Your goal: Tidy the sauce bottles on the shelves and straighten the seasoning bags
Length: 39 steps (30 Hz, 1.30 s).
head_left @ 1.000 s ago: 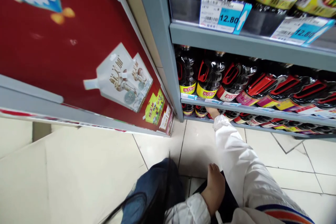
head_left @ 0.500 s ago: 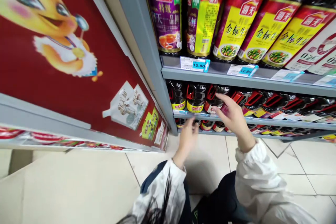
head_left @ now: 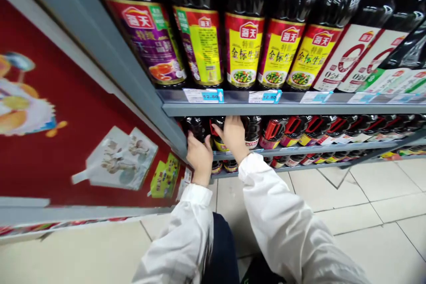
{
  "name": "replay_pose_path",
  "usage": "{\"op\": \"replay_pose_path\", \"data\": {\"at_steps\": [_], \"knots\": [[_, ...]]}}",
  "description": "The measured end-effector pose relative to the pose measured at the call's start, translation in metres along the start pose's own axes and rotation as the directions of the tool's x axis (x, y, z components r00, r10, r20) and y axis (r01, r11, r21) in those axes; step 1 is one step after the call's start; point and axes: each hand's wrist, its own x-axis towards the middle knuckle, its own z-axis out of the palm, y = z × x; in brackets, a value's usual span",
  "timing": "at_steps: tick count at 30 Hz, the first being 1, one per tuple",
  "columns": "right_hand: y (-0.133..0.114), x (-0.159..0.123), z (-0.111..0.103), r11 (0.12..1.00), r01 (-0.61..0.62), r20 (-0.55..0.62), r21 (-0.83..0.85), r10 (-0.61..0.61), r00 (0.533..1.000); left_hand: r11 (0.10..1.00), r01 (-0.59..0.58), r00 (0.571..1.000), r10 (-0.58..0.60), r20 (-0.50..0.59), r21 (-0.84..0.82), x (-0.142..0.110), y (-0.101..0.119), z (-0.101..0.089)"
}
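Nearest the camera, the white left sleeve (head_left: pixel 179 239) and white right sleeve (head_left: pixel 282 217) reach forward on either side of a dark-trousered leg (head_left: pixel 221 248), and both arms converge on the shelf just below the top one in view. The left hand (head_left: pixel 199 157) is raised in front of the leftmost handled sauce bottle (head_left: pixel 196 126), fingers pointing up along its left side and the thumb parted from them. The right hand (head_left: pixel 234 135) leans inward over the next bottle, a yellow-labelled handled sauce bottle (head_left: pixel 221 146), with its fingers together and reaching upward and its thumb stretched toward the left hand. Both hands have thumb and fingers apart, but I cannot tell whether either grips a bottle. The leftmost bottle is black and glossy, its label hidden by the left hand; the yellow-labelled one stands partly covered between the two hands, a bit of red handle showing near the right thumb. Farther along this shelf (head_left: pixel 299 148), more dark bottles with red handles stand in a row. On the shelf above are soy sauce bottles (head_left: pixel 245 51) with red-and-yellow labels, over blue-and-white price tags (head_left: pixel 203 96). A red printed panel (head_left: pixel 66 168) flanks the left, and pale floor tiles (head_left: pixel 353 219) spread out at right.
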Motion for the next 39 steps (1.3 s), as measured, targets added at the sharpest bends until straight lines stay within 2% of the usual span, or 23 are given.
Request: {"op": "replay_pose_path", "data": {"at_steps": [4, 9, 12, 14, 15, 17, 18, 19, 21, 22, 24, 27, 30, 33, 39], "knots": [[-0.005, -0.001, 0.004, 0.999, -0.042, 0.003, 0.021, 0.042, 0.999, 0.988, 0.026, 1.000, -0.025, -0.005, 0.154, -0.001, 0.003, 0.000], [-0.006, 0.000, 0.001, 0.995, -0.044, 0.028, 0.085, 0.041, 0.999, 0.979, -0.005, 1.000, 0.009, -0.018, 0.202, -0.003, -0.001, 0.003], [0.019, -0.021, -0.016, 0.948, 0.013, -0.002, 0.317, -0.014, 1.000, 0.973, -0.035, 0.999, 0.038, -0.009, 0.229, -0.002, -0.007, 0.005], [0.052, -0.043, -0.032, 0.860, 0.063, -0.135, 0.506, 0.007, 0.991, 0.963, -0.068, 0.998, 0.067, 0.012, 0.260, -0.001, -0.012, 0.006], [0.072, -0.052, -0.040, 0.827, 0.051, -0.237, 0.559, 0.100, 0.966, 0.957, -0.084, 0.996, 0.080, 0.025, 0.277, -0.001, -0.014, 0.006], [0.114, -0.064, -0.055, 0.824, -0.050, -0.424, 0.565, 0.342, 0.839, 0.948, -0.111, 0.994, 0.101, 0.047, 0.299, 0.000, -0.018, 0.006], [0.135, -0.066, -0.062, 0.840, -0.114, -0.469, 0.530, 0.402, 0.786, 0.946, -0.119, 0.993, 0.108, 0.050, 0.303, 0.000, -0.019, 0.006], [0.153, -0.064, -0.069, 0.861, -0.173, -0.455, 0.478, 0.411, 0.790, 0.945, -0.124, 0.992, 0.114, 0.050, 0.301, 0.000, -0.020, 0.006], [0.182, -0.054, -0.083, 0.903, -0.246, -0.306, 0.353, 0.360, 0.881, 0.950, -0.126, 0.992, 0.120, 0.037, 0.287, 0.000, -0.021, 0.006], [0.191, -0.046, -0.089, 0.924, -0.262, -0.223, 0.279, 0.327, 0.918, 0.952, -0.124, 0.992, 0.120, 0.032, 0.279, 0.000, -0.021, 0.006], [0.202, -0.031, -0.100, 0.954, -0.238, -0.086, 0.183, 0.257, 0.963, 0.957, -0.119, 0.993, 0.116, 0.027, 0.264, 0.000, -0.022, 0.006], [0.204, -0.014, -0.110, 0.973, -0.133, 0.049, 0.190, 0.126, 0.991, 0.959, -0.123, 0.992, 0.118, 0.034, 0.257, 0.000, -0.023, 0.006], [0.200, -0.004, -0.108, 0.980, -0.081, 0.165, 0.183, 0.051, 0.985, 0.957, -0.128, 0.992, 0.123, 0.035, 0.262, 0.001, -0.025, 0.007], [0.194, -0.002, -0.102, 0.987, -0.119, 0.160, 0.104, 0.102, 0.982, 0.956, -0.124, 0.992, 0.122, 0.024, 0.267, 0.002, -0.027, 0.008], [0.175, -0.013, -0.081, 0.957, -0.287, 0.025, -0.047, 0.289, 0.957, 0.962, -0.132, 0.991, 0.129, 0.026, 0.240, 0.002, -0.031, 0.009]]}}
